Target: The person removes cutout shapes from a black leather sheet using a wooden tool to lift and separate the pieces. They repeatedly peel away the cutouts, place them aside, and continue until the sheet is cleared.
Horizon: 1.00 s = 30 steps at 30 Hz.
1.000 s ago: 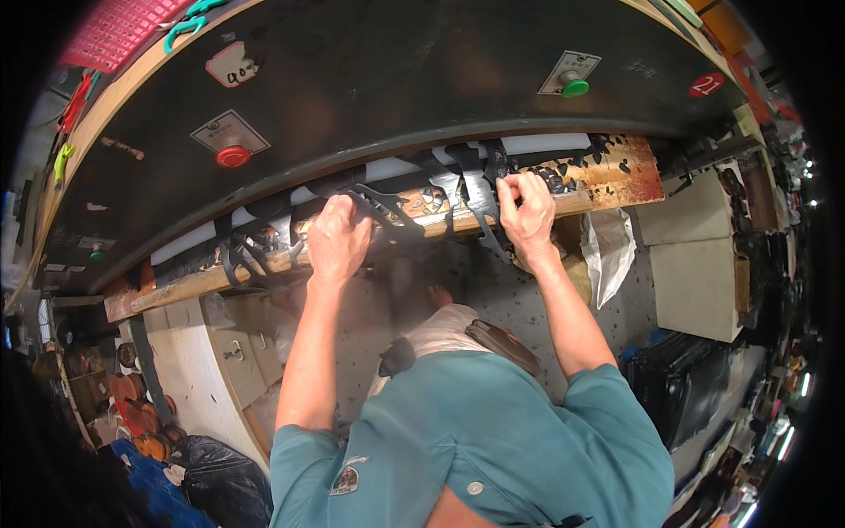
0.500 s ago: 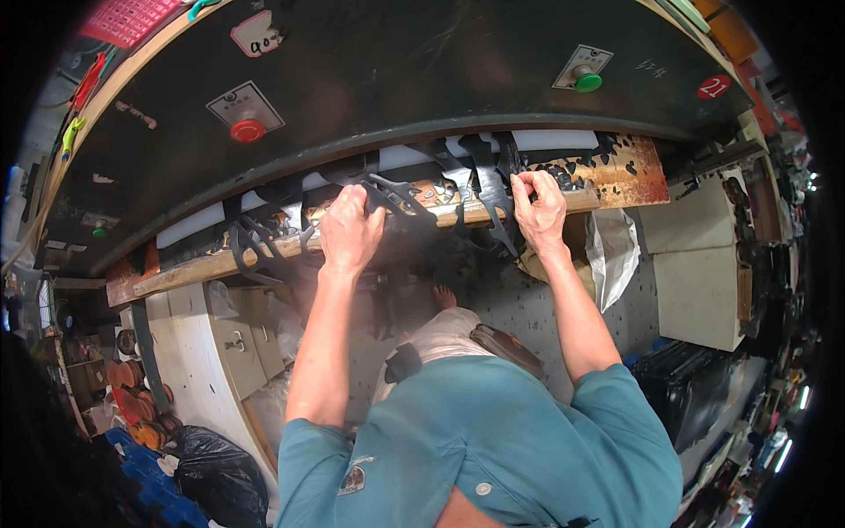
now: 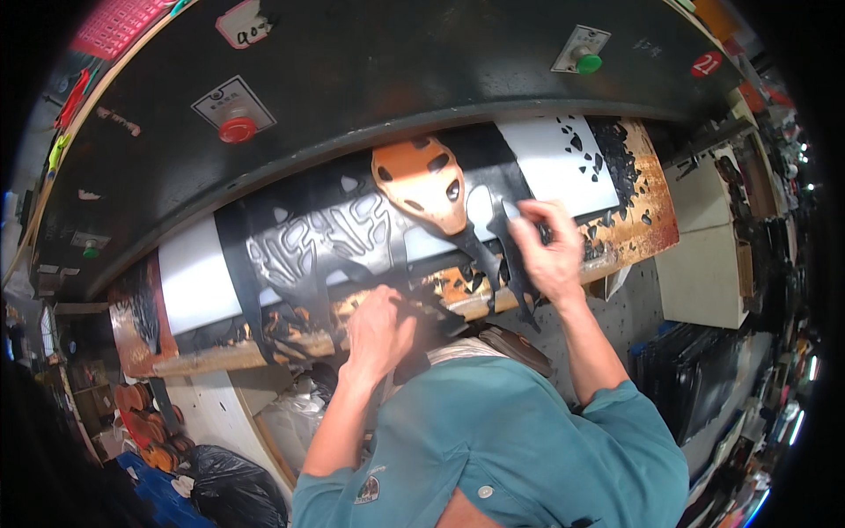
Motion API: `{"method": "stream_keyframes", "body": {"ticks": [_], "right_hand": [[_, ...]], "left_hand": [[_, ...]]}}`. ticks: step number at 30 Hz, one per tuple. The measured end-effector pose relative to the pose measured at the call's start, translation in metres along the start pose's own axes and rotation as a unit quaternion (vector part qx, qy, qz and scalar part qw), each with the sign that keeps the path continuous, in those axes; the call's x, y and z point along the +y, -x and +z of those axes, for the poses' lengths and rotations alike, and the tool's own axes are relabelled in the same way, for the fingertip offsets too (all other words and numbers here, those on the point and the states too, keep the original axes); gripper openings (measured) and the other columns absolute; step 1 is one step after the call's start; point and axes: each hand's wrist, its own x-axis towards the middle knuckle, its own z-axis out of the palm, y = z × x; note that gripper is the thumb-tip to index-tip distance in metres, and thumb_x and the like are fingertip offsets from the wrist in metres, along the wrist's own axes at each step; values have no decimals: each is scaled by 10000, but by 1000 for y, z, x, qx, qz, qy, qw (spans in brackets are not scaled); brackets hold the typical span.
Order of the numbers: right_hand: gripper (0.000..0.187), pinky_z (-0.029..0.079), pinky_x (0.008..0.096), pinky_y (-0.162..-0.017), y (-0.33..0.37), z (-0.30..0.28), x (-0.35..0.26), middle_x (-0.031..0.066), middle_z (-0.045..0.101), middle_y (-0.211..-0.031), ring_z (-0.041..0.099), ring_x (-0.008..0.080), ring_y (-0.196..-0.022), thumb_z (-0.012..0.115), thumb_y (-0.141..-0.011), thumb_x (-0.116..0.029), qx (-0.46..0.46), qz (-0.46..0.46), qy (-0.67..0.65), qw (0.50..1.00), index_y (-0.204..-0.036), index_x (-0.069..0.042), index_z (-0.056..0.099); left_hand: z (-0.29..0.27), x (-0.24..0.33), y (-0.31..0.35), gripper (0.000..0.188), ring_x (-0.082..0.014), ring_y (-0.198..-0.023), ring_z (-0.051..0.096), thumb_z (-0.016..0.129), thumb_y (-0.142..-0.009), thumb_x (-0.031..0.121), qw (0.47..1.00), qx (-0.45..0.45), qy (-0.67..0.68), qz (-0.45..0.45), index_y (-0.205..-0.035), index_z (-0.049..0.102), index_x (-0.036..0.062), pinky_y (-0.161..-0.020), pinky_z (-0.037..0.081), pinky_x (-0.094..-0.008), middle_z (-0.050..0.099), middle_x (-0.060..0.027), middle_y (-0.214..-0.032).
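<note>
Blk sheet (image 3: 317, 195) spans worktop (image 3: 656, 224) at approx 12 o'clock in view; shiny, rows of cut-outs, thin strips hanging over the front edge. Orange piece (image 3: 409, 167) on top of it: rounded, smooth, narrowing twd 5 o'clock, w/ several dark openings. Clock dirs below are from orange piece.

R hand (image 3: 552, 253) at 4 o'clock: thumb & index part-curled at the sheet's R-hand strips; can't tell if this grip is pinched on them. L hand (image 3: 377, 330) btwn 6 & 7, fingers bent over front edge by dangling strips; blurred, so can't tell whether its grip is closed on anything.

Labels, on blk machine panel (image 3: 422, 79): handwritten pink-edged tag (image 3: 239, 33) btwn 10 & 11; printed plates around red button (image 3: 237, 129) btwn 9 & 10, & green button (image 3: 589, 63) at 2; round red sticker (image 3: 707, 63), white digits, also 2.

White board (image 3: 563, 167) shows at 3, blk scraps (image 3: 620, 167) beyond.
</note>
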Motion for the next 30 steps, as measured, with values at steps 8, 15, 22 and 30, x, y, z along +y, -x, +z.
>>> {"method": "stream_keyframes", "body": {"ticks": [8, 15, 22, 30], "right_hand": [[1128, 409, 566, -1174, -54, 109, -31, 392, 298, -1601, 406, 549, -1401, 973, -684, -327, -243, -4, 165, 956, -1585, 26, 393], [1002, 406, 567, -1178, -57, 134, -19, 361, 326, -1599, 387, 534, -1419, 920, -633, -333, -217, -46, 197, 955, -1517, -46, 547], [946, 366, 455, -1237, -81, 87, -11, 272, 430, -1593, 457, 387, -1451, 930, -633, -305, -279, 72, 50, 956, -1489, -50, 616], [980, 389, 394, -1210, -80, 42, 25, 190, 579, -1476, 560, 267, -1377, 901, -712, -173, -211, 223, -422, 853, -1539, 116, 463]], "left_hand": [[-102, -45, -77, 250, -417, -992, 729, 596, -943, 115, 876, -409, 250, -47, -1093, 740, -23, -906, 587, -453, 750, -207, -1128], [-25, -111, -172, 464, -455, -1503, 432, 639, -998, 114, 999, 14, -10, 30, -1420, 575, -66, -1255, 323, -540, 519, -290, -1552], [5, -121, -148, 609, -447, -1507, 431, 719, -945, 146, 992, 46, -91, 71, -1477, 515, -68, -1252, 321, -575, 488, -285, -1582], [0, -116, -153, 611, -447, -1501, 441, 732, -935, 142, 991, 35, -108, 72, -1482, 523, -34, -1249, 331, -568, 503, -272, -1576]]}}
